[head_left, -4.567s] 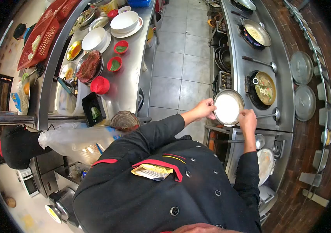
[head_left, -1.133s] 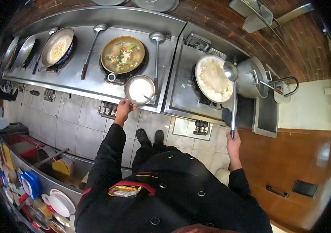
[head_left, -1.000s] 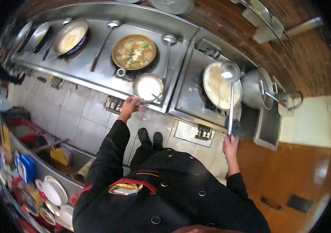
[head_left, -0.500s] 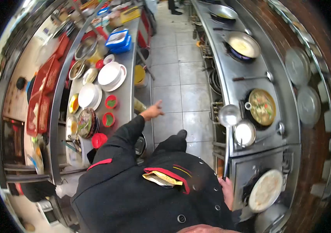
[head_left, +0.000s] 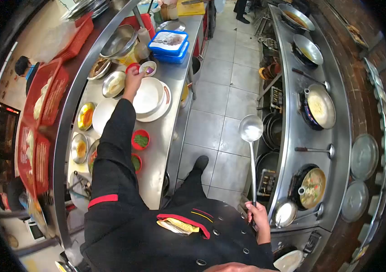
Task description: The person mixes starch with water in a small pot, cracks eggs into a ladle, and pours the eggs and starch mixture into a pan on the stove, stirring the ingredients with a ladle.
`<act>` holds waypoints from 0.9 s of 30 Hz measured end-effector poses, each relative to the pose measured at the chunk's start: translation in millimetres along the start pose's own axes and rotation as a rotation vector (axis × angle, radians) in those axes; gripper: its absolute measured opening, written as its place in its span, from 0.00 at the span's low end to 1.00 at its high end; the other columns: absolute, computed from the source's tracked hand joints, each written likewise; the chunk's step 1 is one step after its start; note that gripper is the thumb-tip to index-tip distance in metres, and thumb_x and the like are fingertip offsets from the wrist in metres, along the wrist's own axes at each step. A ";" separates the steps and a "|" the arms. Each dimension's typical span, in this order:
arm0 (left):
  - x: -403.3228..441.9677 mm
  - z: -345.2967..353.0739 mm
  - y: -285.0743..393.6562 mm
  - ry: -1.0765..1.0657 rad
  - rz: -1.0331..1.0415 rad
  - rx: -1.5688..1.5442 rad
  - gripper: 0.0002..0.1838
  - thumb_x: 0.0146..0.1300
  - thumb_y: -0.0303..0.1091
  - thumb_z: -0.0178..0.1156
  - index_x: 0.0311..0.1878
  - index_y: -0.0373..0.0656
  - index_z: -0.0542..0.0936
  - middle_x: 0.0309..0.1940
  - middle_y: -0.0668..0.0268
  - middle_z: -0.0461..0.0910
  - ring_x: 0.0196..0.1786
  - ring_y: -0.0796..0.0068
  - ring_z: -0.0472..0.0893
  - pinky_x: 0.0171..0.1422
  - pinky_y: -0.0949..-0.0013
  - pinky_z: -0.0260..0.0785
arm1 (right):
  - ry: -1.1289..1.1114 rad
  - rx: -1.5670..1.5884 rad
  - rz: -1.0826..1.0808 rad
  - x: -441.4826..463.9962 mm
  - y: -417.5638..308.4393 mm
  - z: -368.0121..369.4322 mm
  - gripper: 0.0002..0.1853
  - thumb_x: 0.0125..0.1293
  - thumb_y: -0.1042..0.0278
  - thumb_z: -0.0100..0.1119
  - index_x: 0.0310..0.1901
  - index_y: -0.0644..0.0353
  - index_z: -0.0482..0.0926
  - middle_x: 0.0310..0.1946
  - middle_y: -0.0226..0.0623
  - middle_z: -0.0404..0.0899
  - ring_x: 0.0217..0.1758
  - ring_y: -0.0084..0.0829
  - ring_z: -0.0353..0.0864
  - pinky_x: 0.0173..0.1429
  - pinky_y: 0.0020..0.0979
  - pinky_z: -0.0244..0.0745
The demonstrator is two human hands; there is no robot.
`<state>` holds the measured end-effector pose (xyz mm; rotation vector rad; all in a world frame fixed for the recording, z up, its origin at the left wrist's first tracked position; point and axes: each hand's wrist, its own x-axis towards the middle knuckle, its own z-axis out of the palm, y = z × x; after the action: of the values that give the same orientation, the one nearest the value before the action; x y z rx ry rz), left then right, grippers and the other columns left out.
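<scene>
My left hand [head_left: 133, 83] reaches over the steel counter, its fingers bent down at a red bowl [head_left: 132, 68] and a small white bowl [head_left: 148, 68] with something purple inside. Whether the fingers hold anything is too small to tell. White plates and bowls [head_left: 148, 95] stand just beside that wrist. In my right hand [head_left: 258, 215] is the dark handle of a long steel ladle [head_left: 251, 128], its bowl out over the aisle. Near this hand, on the stove edge, sits a small pan of white liquid [head_left: 286, 214].
Along the stove [head_left: 292, 149] on the right stand a pan of soup [head_left: 312, 188], a pan of pale food [head_left: 321, 106] and other woks. Blue-lidded boxes [head_left: 169, 42] and red bowls with green leaves [head_left: 140, 139] are on the left counter. Another person's legs [head_left: 241, 10] show up the aisle.
The view has turned from the stove toward the aisle and left counter. My left hand has left the small pan and moved to the bowls. My right hand still holds the ladle.
</scene>
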<state>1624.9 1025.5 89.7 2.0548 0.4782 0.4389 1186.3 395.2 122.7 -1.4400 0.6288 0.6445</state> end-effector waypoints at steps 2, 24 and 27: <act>51.1 10.2 2.7 0.036 0.049 0.138 0.33 0.55 0.39 0.72 0.63 0.38 0.73 0.57 0.52 0.80 0.55 0.60 0.82 0.55 0.61 0.75 | 0.001 0.028 0.053 24.8 -29.3 14.3 0.11 0.70 0.64 0.63 0.43 0.64 0.81 0.15 0.27 0.71 0.14 0.19 0.68 0.20 0.24 0.64; 285.3 88.1 59.5 0.064 0.265 0.927 0.20 0.69 0.44 0.52 0.54 0.38 0.78 0.53 0.47 0.80 0.54 0.40 0.80 0.55 0.46 0.78 | 0.178 0.000 0.195 89.3 -145.7 82.4 0.07 0.68 0.67 0.65 0.40 0.62 0.81 0.18 0.24 0.73 0.16 0.18 0.70 0.21 0.23 0.65; 292.7 91.5 57.4 0.081 0.109 0.748 0.28 0.66 0.50 0.57 0.62 0.42 0.70 0.52 0.45 0.80 0.53 0.41 0.82 0.56 0.44 0.76 | 0.188 -0.011 0.182 89.8 -152.1 88.4 0.08 0.68 0.64 0.64 0.38 0.61 0.81 0.18 0.24 0.73 0.15 0.16 0.69 0.21 0.21 0.64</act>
<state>1929.9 1077.7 128.9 2.8003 0.6480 0.4502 1359.1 481.4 164.1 -1.4751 0.9131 0.6588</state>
